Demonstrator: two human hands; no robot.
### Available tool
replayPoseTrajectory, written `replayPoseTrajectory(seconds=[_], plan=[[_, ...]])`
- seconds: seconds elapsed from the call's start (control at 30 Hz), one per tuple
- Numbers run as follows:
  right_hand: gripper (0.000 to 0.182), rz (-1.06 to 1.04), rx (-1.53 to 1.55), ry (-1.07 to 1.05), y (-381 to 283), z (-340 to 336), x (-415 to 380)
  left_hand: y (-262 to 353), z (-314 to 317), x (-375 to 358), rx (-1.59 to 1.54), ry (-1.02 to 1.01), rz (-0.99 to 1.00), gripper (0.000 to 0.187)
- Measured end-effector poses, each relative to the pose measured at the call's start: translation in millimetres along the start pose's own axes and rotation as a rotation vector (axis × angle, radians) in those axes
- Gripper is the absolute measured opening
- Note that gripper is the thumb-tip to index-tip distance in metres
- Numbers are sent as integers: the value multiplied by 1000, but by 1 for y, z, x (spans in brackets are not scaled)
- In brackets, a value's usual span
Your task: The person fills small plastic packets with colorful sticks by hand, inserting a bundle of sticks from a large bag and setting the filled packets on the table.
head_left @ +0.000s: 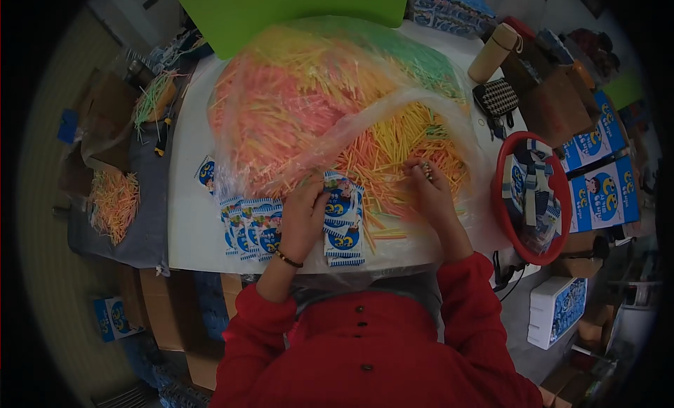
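Note:
A big clear plastic bag [337, 130] lies on the white table, full of thin straw-like sticks [298, 102] in pink, yellow, orange and green. My left hand [304, 215] is closed at the edge of a small blue-and-white packet [341, 197], its fingertips partly hidden. More such packets [254, 229] lie in an overlapping row left of that wrist, and others lie below the one at my fingers. My right hand [433, 194] pinches what look like the ends of a few thin sticks, over the bag's open front. Loose sticks [386, 222] lie between my hands.
At the right stands a red basket [500, 197] with packets inside. Behind it are a beige bottle [493, 53] and a checked pouch [496, 97]. A green board [288, 11] stands behind the bag. Left, a grey surface [151, 197] carries a stick pile [114, 208]. Blue boxes [604, 194] are far right.

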State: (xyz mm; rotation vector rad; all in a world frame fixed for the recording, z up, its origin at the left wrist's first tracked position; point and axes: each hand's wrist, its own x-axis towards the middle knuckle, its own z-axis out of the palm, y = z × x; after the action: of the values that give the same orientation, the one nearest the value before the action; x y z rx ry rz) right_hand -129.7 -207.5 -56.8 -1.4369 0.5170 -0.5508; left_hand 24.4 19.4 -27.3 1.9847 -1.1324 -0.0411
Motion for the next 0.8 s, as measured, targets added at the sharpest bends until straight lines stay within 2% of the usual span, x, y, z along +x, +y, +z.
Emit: replayPoseTrajectory(seconds=[0.03,0.07,0.1,0.17,0.2,0.23,0.27,0.33,0.4,0.43,0.47,0.5,0.53,0.57,0.6,0.67,0.73,0.8], plan=[[16,40,258,42,-4,0,2,-1,0,2,0,1,2,36],[15,80,516,84,-7,-1,2,-1,0,4,227,39,87,33],[15,80,517,84,-14,-1,1,1,-2,5,454,78,170,31],[13,-21,68,73,-24,-1,-2,7,-2,6,527,121,197,28],[13,-20,69,69,-21,-1,-3,9,-2,6,599,162,225,25],[13,-63,-141,-13,-15,0,-7,12,-5,7,601,160,222,25],[14,-105,-349,-92,-11,0,-9,14,-8,9,481,227,268,23],[15,-108,-357,-101,-15,1,-9,13,-9,9,355,291,315,20],[16,-111,-366,-115,-14,-3,-5,7,-10,5,10,159,-9,16],[18,-13,-48,-34,-10,-7,0,7,-9,6,11,161,-8,16],[19,85,270,45,-6,-9,5,7,-9,7,-527,143,-154,15],[19,86,271,42,-12,-7,5,8,-9,8,-1065,117,-301,14],[21,122,443,73,-23,-3,4,11,-11,9,-1063,118,-303,14],[24,157,614,105,-29,-2,3,16,-13,11,-1192,122,-386,19],[24,156,614,106,-22,-3,5,20,-14,12,-1322,124,-469,23],[28,169,873,86,-2,-6,9,23,-15,13,-1300,83,-496,22],[28,213,941,142,-7,-2,7,25,-13,11,-1277,48,-528,20],[28,261,1010,194,-17,4,3,25,-9,8,-1398,-13,-620,22]])
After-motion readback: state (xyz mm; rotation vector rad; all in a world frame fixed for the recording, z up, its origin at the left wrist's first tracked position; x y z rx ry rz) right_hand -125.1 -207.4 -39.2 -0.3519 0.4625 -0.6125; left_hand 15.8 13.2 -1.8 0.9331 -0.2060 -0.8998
